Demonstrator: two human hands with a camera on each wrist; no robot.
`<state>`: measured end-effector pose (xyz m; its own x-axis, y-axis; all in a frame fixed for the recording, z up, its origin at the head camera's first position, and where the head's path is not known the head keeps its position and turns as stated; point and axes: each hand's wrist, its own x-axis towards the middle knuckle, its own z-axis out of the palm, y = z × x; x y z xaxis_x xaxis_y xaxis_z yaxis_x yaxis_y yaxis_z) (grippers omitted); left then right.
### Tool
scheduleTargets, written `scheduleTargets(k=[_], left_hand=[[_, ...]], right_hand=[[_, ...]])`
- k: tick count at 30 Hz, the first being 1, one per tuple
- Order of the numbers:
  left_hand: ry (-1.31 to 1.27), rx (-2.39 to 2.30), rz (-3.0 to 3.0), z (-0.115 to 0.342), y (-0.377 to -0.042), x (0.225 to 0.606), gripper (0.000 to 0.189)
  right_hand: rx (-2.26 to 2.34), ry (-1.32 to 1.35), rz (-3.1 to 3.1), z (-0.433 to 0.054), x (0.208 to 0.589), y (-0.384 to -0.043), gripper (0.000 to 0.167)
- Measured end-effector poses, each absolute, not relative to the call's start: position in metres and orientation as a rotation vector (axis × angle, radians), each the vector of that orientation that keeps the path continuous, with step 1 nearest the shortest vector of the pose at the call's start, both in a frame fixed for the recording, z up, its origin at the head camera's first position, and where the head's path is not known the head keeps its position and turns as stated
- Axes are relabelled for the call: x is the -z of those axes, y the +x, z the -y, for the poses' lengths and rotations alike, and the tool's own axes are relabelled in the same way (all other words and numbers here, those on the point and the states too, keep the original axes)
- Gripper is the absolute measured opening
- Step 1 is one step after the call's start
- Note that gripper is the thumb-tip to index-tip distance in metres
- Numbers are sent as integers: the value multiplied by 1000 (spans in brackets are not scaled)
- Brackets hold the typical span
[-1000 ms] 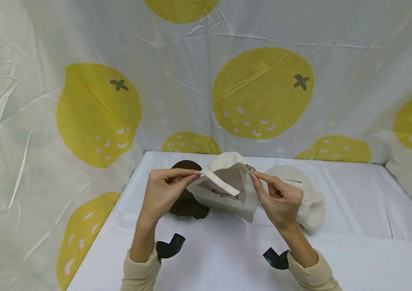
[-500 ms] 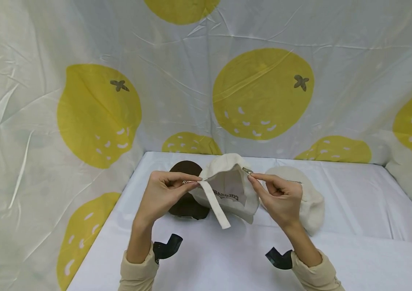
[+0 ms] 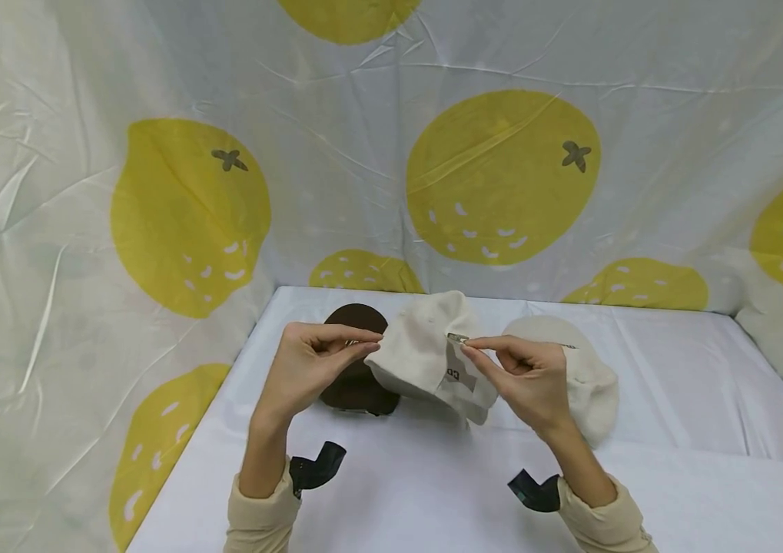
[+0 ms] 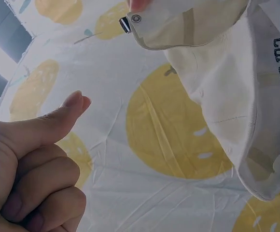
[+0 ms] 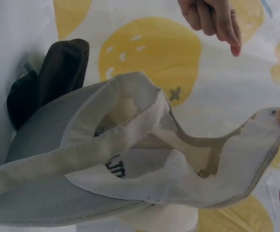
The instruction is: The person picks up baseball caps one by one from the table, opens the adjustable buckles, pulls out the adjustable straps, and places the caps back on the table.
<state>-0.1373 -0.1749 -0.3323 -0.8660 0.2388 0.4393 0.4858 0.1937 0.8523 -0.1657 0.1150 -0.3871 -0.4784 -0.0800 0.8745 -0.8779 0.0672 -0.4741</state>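
Three caps are present: one held up above the bench (image 3: 675, 392), two resting on it. The cap under handling is a cream cap (image 3: 412, 349), raised between the hands with part of its inside showing; dark lettering is visible within the opening in all views.

Right hand (image 3: 532, 376): thumb and forefinger pinch the rear tab of the cream cap at its small metal buckle (image 3: 456, 338). This appears to be the only point of support. Left hand (image 3: 304, 369): fingers curled, thumb meeting forefinger, nothing held. In the head view its tips look close to the cap's edge, but both wrist views show them apart from the cloth. The adjusting strap (image 5: 48, 162) hangs loose, away from the left hand and not through the buckle; its far end runs out of the right wrist view.

Behind the left hand lies a dark brown cap (image 3: 356, 388); behind the right, a second pale cap (image 3: 592, 392).

Finding: the step in hand is judged to be work on the rear closure, currently unfastened. If fastening is intended, the next move calls for the left hand to take the strap near its end and offer it to the buckle, with the right hand keeping the tab steady. The limp cloth could swing meanwhile.
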Motion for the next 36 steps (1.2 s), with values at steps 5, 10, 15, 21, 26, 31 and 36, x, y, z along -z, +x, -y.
scheduleTargets(k=[5,10,15,21,26,31,36], left_hand=[[-622,1661,2303,173,-141,334,10],[-540,1666,2320,171,-143,335,9],[-483,1696,2326,170,-146,337,10],[-442,1718,2330,164,-153,344,10],[-458,1720,2337,155,-160,353,13],[-477,1706,2336,148,-166,361,17],[-470,1717,2341,146,-169,365,17]], right_hand=[[-1525,1064,1719,-119,385,-163,27],[-1570,1170,1798,-123,382,-159,31],[-1591,1262,1850,-126,379,-156,31],[-1584,1351,1906,-129,376,-153,29],[-1556,1448,1943,-129,373,-150,27],[-1531,1556,1971,-128,372,-149,25],[-1530,1609,2025,-127,372,-149,25]])
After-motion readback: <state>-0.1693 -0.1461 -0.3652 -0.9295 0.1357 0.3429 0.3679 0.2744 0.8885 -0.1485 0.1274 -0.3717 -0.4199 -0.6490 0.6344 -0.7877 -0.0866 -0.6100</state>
